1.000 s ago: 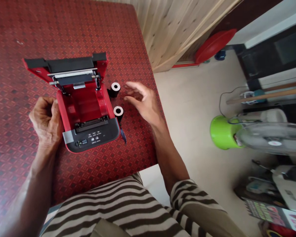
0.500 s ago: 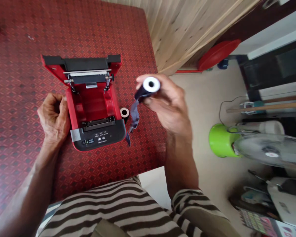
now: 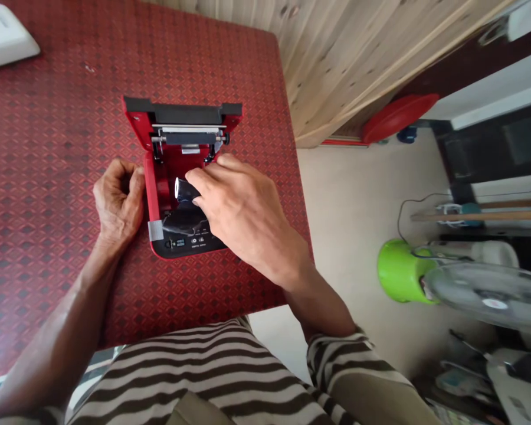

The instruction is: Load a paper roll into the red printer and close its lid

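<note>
A small red and black printer (image 3: 168, 177) stands on the red patterned table (image 3: 62, 118) with its lid (image 3: 183, 113) tilted up and open. My right hand (image 3: 243, 212) reaches over its open bay, fingers closed around a dark roll with a white core (image 3: 182, 190), which sits inside the bay. A loose dark strip from the roll lies across the front of the bay. My left hand (image 3: 117, 203) is curled against the printer's left side, bracing it. The second roll is hidden behind my right hand.
A white flat object (image 3: 4, 35) lies at the table's far left corner. The table's right edge drops to a pale floor with a green-based fan (image 3: 464, 277), a red round object (image 3: 393, 115), cables and clutter. A wooden panel wall stands behind.
My right hand has carried the roll from mid-air to the right of the printer leftward and down into the open bay. The left hand has stayed against the printer's side.
</note>
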The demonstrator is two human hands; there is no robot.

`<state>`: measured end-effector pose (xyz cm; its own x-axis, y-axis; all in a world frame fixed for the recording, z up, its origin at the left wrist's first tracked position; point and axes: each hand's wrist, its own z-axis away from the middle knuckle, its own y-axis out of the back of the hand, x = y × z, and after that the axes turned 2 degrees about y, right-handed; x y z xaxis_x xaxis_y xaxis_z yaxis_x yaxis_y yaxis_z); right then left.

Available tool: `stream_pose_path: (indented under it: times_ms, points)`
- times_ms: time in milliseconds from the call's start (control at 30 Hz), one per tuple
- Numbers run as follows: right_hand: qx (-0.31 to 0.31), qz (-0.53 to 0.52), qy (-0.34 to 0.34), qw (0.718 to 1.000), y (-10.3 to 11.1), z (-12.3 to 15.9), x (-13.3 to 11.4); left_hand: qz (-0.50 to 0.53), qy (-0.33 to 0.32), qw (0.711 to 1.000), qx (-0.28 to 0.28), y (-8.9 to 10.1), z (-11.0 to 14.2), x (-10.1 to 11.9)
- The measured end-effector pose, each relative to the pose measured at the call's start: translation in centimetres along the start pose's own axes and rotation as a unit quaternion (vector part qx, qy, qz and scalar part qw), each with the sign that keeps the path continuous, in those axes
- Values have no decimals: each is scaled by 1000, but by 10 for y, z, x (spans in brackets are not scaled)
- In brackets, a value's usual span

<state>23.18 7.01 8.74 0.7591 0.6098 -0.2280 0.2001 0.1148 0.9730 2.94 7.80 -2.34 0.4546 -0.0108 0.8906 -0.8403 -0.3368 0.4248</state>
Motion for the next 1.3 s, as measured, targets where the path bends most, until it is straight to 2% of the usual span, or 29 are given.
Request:
stream_pose_path:
  times_ms: [200, 367, 567, 800, 933, 1133, 1300]
  points:
    - [-9, 32, -3, 999, -5, -13, -6, 12, 4, 1000, -3, 0, 1, 0]
    - [-54, 41, -22, 997, -7, -24, -11, 12, 10, 1000, -6, -1, 1, 2]
    - [-98, 49, -18, 994, -16, -37, -2, 12, 9, 1000, -9, 0, 1, 4]
    - [-92, 61, -20, 994, -26, -41, 4, 18, 9, 1000, -9, 0, 1, 4]
    - [-69, 40, -2, 997, -19, -32, 5, 18, 8, 1000, -9, 0, 1, 2]
    - [-29, -122, 57, 991, 3, 5, 7, 7, 9, 1000, -10, 0, 1, 1]
    - [-14, -117, 59, 991, -1, 27, -1, 0, 9, 1000, -12, 1, 2, -1]
